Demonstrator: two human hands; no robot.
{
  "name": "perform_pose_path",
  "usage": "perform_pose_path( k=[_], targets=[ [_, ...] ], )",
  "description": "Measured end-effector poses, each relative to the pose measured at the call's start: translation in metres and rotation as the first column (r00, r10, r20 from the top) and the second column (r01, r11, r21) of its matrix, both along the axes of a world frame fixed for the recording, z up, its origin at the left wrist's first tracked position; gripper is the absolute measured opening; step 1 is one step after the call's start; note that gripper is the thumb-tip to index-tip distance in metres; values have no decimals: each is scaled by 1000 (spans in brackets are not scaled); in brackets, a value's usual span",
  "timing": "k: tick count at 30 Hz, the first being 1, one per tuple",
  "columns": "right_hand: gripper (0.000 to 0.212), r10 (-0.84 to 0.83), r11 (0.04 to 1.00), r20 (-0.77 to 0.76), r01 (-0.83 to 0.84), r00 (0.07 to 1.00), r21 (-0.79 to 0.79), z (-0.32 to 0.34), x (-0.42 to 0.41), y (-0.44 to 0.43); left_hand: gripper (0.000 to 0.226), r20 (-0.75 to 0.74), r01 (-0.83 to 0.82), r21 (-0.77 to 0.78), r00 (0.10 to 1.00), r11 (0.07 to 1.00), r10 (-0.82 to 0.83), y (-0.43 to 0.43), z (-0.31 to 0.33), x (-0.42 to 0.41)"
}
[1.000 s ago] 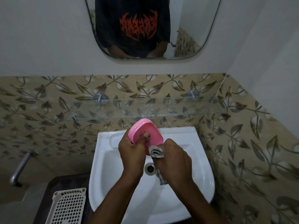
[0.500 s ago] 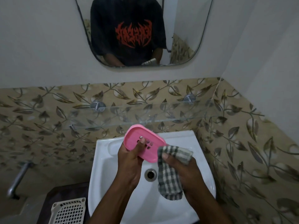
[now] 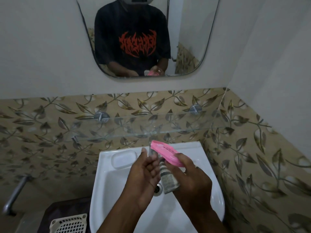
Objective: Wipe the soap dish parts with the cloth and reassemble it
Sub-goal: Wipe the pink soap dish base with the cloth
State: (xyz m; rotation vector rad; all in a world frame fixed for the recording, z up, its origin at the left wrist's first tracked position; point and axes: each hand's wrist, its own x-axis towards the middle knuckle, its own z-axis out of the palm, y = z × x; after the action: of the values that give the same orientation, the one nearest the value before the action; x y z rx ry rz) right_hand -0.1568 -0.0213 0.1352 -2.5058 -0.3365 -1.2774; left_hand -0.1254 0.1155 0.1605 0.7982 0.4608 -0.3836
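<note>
over the white ceramic basin (image 3: 117, 195), my right hand (image 3: 191, 180) grips the pink oval plastic soap dish tray with drain slots (image 3: 165, 153), fingers wrapped over its near edge, tray tilted with the far end up. the grey-and-white checked cloth (image 3: 168, 179) hangs from under the tray down toward the drain (image 3: 157, 188); looks pinned between my right hand and the tray, can't confirm. my left hand (image 3: 145, 172) is open, palm up, fingers spread just beside the cloth, gripping nothing. my read: mid hand-swap, so the left can take the tray or the cloth and i can wipe the other face. held over the bowl so drips go in the sink.

other dish part: not visible; the moulded recess on the basin ledge (image 3: 124, 159) holds nothing i can make out.

writing: wall mirror (image 3: 193, 39) shows my black shirt with a red spiky logo, mirrored, unreadable. no brand visible on tray or cloth.
</note>
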Motion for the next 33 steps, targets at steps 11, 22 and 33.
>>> perform_pose_path(
  k=[11, 22, 33],
  targets=[
    [18, 326, 929, -173, -349, 929, -125, -10, -4, -4, 28, 63, 0, 133, 998, 991, -9, 4, -1, 6],
    [12, 226, 877, -327, -46, 918, 478, 35, 16, -13, 25, 303, -89, 590, 946, 803, -118, 4, -23, -2],
    [25, 124, 979, -507, -22, 853, 203, 35, 31, 5, 48, 343, -71, 642, 917, 763, -203, 4, -26, -10]
  ],
)
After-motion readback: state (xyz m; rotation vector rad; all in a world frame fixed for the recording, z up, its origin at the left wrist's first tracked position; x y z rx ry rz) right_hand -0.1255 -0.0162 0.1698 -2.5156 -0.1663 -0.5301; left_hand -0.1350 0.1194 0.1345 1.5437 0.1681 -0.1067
